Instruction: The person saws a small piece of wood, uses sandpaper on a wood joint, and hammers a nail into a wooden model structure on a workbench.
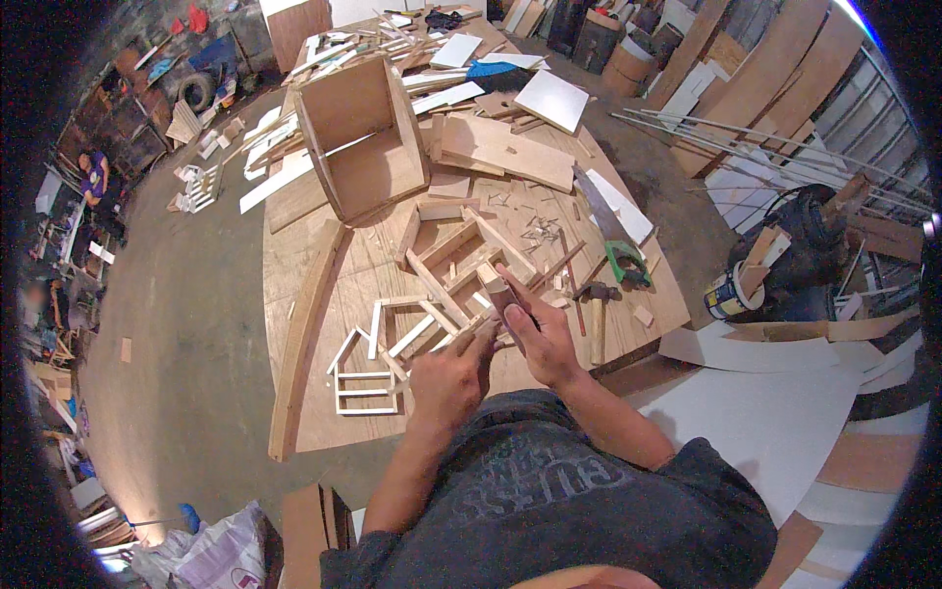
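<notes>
My right hand (546,346) is closed around a small wooden block (492,278), pale at its end and dark brown along its side, held tilted. Just left of it, my left hand (444,385) is curled with its fingertips at the near bar of a house-shaped wooden frame (429,278); the fingers partly hide the contact. Beside that hand lie smaller white-edged frames (366,393), overlapping on the plywood workbench (353,432). Loose nails (540,231) are scattered beyond the right hand, and a hammer (598,324) rests to its right.
A handsaw with a green handle (626,263) lies near the bench's right edge. An open wooden box (363,147) stands farther back, before heaped offcuts (334,54). A long beam (306,344) runs along the left edge. Another person (94,177) is at far left.
</notes>
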Demonstrator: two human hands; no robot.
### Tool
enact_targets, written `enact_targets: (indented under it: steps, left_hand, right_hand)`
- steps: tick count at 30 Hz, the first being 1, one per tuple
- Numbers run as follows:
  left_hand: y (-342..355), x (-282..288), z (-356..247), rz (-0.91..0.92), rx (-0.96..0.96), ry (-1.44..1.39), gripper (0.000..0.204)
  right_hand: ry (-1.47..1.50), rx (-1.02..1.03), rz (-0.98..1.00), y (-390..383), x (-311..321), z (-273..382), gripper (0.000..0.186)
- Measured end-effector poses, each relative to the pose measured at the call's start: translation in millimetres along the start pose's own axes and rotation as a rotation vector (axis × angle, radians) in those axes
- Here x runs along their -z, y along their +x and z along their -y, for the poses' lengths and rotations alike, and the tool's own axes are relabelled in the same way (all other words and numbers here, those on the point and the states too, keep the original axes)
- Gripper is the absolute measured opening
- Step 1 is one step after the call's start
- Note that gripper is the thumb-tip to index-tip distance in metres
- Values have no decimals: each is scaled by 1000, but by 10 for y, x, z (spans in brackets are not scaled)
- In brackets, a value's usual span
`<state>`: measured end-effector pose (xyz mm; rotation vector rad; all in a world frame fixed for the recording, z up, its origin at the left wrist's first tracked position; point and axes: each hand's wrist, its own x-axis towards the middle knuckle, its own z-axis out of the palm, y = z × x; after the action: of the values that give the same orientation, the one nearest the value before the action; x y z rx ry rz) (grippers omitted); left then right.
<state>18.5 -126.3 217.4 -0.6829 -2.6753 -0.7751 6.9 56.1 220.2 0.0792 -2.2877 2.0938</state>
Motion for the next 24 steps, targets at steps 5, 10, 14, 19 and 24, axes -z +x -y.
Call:
enact_targets:
  steps: [5, 10, 14, 19, 24]
  left_hand:
    - [159, 11, 117, 82, 53, 63, 26]
    - [348, 71, 189, -2, -19, -34, 24]
    - [286, 27, 91, 54, 28, 6, 23]
    - [346, -24, 156, 68, 10, -48, 26]
    - [241, -155, 148, 26, -34, -15, 25]
  right_hand:
    - [6, 18, -12, 29, -2, -116, 54]
    - [108, -61, -52, 88, -18, -233, 53]
    - [87, -140, -73, 139, -24, -155, 51]
    - [33, 22, -127, 154, -24, -198, 51]
    - [69, 34, -150, 243, -71, -233, 51]
